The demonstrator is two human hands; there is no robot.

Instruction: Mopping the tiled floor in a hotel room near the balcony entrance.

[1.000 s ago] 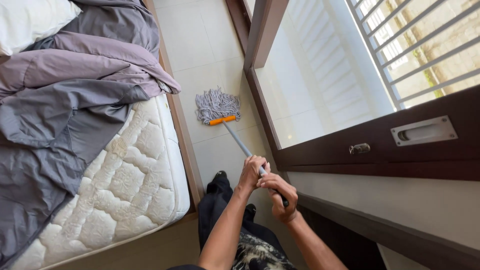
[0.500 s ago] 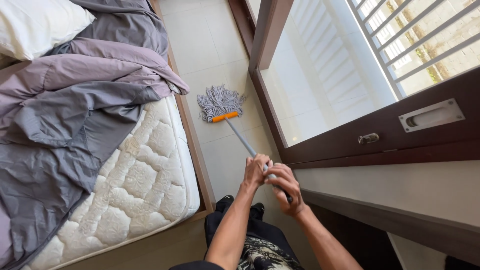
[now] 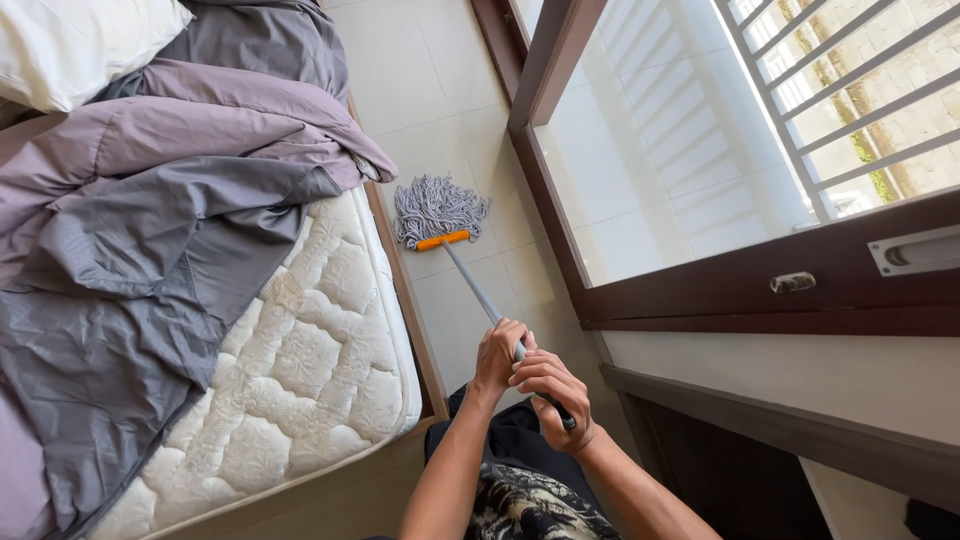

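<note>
A mop with a grey string head [image 3: 437, 208], an orange clamp and a grey metal handle [image 3: 476, 287] rests on the pale tiled floor between the bed and the window wall. My left hand [image 3: 497, 352] grips the handle higher up the pole, toward the mop head. Just behind it, my right hand [image 3: 550, 392] is closed around the dark end of the handle. Both forearms reach up from the bottom of the view. The mop head lies spread out near the bed's wooden edge.
A bed [image 3: 300, 380] with a white quilted mattress, rumpled grey and mauve sheets [image 3: 150, 230] and a white pillow [image 3: 70, 45] fills the left. A dark wooden window frame [image 3: 740, 300] with glass and outside bars is on the right. A dark ledge [image 3: 760, 420] runs below it.
The view has shifted, so bed and mop sit further right and lower. The mop head has stayed near the bed's edge. Both hands keep their grip on the handle.
</note>
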